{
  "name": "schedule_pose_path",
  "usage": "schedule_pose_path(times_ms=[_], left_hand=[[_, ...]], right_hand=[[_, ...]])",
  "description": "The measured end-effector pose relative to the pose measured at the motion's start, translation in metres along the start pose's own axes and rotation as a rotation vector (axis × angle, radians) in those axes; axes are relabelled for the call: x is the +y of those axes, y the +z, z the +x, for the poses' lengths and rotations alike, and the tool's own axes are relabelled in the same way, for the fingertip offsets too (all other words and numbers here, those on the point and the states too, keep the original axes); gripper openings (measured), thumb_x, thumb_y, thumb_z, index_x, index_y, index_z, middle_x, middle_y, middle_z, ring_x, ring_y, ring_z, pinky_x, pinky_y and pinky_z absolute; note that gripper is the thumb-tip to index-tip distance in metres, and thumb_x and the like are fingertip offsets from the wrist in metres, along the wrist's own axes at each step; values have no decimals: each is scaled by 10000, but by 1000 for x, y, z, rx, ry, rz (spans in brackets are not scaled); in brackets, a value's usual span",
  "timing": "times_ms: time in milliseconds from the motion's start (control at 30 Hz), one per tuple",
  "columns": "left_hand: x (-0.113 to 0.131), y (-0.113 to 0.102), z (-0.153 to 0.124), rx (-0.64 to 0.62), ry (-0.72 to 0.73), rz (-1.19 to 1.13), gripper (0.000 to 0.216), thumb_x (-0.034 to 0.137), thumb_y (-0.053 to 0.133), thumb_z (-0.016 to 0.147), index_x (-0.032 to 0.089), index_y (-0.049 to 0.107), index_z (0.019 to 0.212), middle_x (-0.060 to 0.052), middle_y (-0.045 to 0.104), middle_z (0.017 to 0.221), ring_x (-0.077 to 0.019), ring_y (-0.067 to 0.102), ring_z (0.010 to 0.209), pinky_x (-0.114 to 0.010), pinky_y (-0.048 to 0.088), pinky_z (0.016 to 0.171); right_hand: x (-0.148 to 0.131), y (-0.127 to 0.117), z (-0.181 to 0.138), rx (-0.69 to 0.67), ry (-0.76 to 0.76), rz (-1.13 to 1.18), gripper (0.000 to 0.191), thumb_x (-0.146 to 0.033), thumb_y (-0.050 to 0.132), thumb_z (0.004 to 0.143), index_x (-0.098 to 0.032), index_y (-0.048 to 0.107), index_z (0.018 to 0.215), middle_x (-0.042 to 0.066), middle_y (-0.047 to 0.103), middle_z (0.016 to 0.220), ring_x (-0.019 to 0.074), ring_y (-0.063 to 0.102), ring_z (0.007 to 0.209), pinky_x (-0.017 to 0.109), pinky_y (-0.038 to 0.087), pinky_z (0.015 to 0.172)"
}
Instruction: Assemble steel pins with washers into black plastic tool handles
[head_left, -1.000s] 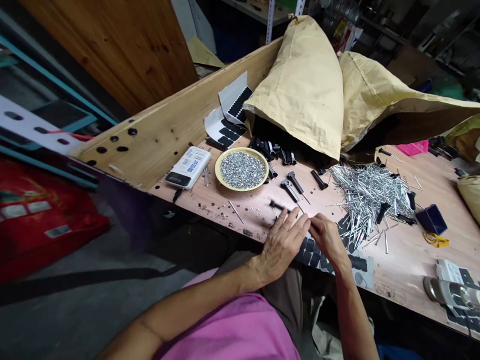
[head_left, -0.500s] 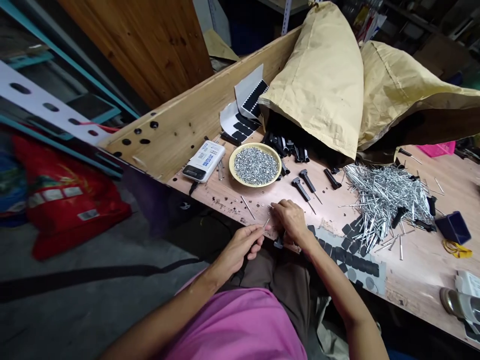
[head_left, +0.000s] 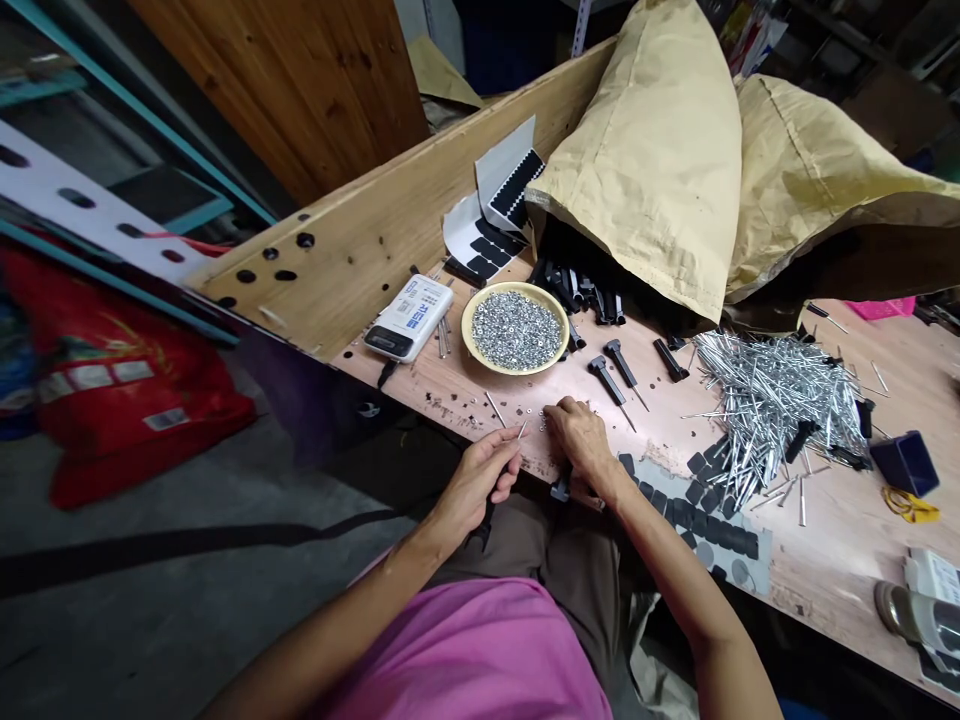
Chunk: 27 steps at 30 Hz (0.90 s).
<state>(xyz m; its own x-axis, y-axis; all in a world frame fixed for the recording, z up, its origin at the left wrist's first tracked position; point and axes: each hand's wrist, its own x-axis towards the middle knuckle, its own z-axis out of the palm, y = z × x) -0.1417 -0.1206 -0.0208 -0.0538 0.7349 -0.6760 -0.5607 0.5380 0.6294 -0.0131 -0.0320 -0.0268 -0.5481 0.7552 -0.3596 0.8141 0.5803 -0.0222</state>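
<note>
- The left hand (head_left: 480, 480) is at the desk (head_left: 825, 540) edge, its grip pinching a thin metal pin (head_left: 520, 432).
- The right hand (head_left: 579, 438) is just beside it, fingertips down among loose washers (head_left: 531, 410); I cannot tell its grip.
- A yellow bowl (head_left: 471, 350) sits just beyond.

Pale wooden workbench (head_left: 832, 540): a round yellow dish of steel nuts (head_left: 469, 322) sits left of centre, with a white handheld electronic device (head_left: 409, 318) just to its left. Two tan paper sacks (head_left: 652, 150) lie behind the dish. A heap of silver metal pins (head_left: 772, 395) lies to its right. A grey sheet of black foam pads (head_left: 701, 520) lies before the heap, at the near edge. The right hand (head_left: 577, 435) rests on the bench before the dish. The left hand (head_left: 480, 480) is just left of it, a thin silver pin (head_left: 522, 431) between its fingertips.
</note>
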Motion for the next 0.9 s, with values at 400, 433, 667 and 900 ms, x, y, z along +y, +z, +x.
schedule_pose_path(times_ms=[400,433,667,900], left_hand=[[2,0,1,6,16,52,543,393,702,563,135,588,1027,106,451,491,-12,274,341,-145,128,332],[3,2,0,-17,11,59,558,399,706,568,130,594,1044,106,449,492,-9,268,341,-147,124,334],[3,15,-3,-160,27,88,643,478,741,576,121,639,1100,93,447,507,-4,260,355,-169,115,345],[-3,18,-2,-217,81,147,639,505,729,620,125,656,1128,77,444,524,-13,281,386,-184,129,364]], right_hand=[[-1,12,6,170,27,422,157,-113,463,843,-168,610,853,86,655,929,195,608,837,298,478,686],[1,14,6,227,69,605,123,-138,481,831,-172,599,822,58,655,861,173,609,775,286,480,677],[-1,12,-20,480,200,1580,247,-351,692,688,-200,552,825,-6,661,758,135,648,672,259,533,625],[-4,10,-35,556,213,1644,263,-345,696,696,-206,539,855,28,722,803,170,702,772,303,562,724]])
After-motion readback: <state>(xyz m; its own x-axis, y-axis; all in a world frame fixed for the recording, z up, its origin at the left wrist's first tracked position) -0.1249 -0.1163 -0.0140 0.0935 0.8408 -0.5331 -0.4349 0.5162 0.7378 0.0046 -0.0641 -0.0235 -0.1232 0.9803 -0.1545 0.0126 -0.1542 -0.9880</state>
